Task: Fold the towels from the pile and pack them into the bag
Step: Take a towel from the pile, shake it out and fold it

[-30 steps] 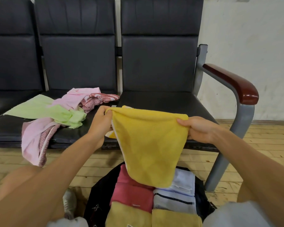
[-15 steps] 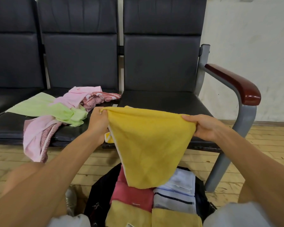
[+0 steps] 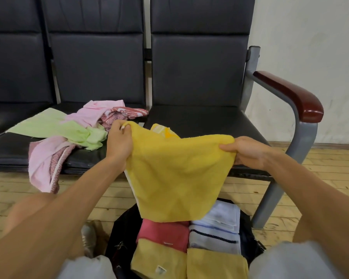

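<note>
Above the open bag (image 3: 120, 234), a yellow towel (image 3: 177, 178) hangs stretched between both hands. The left hand (image 3: 119, 141) has its fingers curled round the towel's upper left corner; the right hand (image 3: 248, 152) pinches the upper right corner between thumb and fingers. The towel is thick, fluffy terry. Its top edge sags slightly between the hands, and the cloth narrows downward to a blunt, rounded lower edge. A pale hem runs down its left side, and a back corner (image 3: 162, 130) with a lighter ribbed band pokes up behind the top edge.

The bag is black, soft-sided and stands on the floor (image 3: 330, 168) of worn, pale wooden planks. Inside it lie folded towels packed flat and side by side: a coral red towel (image 3: 165, 232), a white towel (image 3: 214, 238) with a thin dark stripe, and two mustard yellow towels (image 3: 159, 260) at the near edge.

The pile (image 3: 69, 133) lies crumpled on the worktop (image 3: 199, 121), a row of black padded seats with a smooth, leather-like cover. It holds a light green towel (image 3: 52, 127), a pink towel (image 3: 97, 113) and a red-and-white patterned cloth (image 3: 127, 113); a pink piece (image 3: 41, 164) drapes over the front edge. At the right end, a glossy dark red armrest (image 3: 290, 93) sits on a grey metal frame (image 3: 304, 141).
</note>
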A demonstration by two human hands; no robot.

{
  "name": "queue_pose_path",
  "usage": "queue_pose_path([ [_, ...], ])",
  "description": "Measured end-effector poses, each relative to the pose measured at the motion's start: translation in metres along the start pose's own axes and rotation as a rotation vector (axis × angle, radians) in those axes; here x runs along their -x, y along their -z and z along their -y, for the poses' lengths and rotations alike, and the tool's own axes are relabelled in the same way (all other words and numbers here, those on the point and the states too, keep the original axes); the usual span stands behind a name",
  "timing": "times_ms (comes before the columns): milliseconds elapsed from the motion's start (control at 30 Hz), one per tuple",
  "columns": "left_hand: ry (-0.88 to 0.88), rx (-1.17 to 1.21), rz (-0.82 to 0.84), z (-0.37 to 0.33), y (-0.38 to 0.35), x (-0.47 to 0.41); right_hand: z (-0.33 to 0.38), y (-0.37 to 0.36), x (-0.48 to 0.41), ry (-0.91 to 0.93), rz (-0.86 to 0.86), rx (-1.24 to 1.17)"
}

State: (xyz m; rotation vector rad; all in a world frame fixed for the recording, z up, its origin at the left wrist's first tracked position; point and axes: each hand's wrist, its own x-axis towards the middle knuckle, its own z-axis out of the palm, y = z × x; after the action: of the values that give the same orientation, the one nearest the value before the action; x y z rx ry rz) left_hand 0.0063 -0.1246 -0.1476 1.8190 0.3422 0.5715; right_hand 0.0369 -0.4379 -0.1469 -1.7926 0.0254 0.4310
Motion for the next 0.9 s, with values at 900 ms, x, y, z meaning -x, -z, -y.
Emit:
queue_pose_path([
  [900, -0.281, -0.481, 0.498, 0.009, 0.051, -0.007, -0.005, 0.016, 0.015, 0.152, -0.230, 0.648],
])
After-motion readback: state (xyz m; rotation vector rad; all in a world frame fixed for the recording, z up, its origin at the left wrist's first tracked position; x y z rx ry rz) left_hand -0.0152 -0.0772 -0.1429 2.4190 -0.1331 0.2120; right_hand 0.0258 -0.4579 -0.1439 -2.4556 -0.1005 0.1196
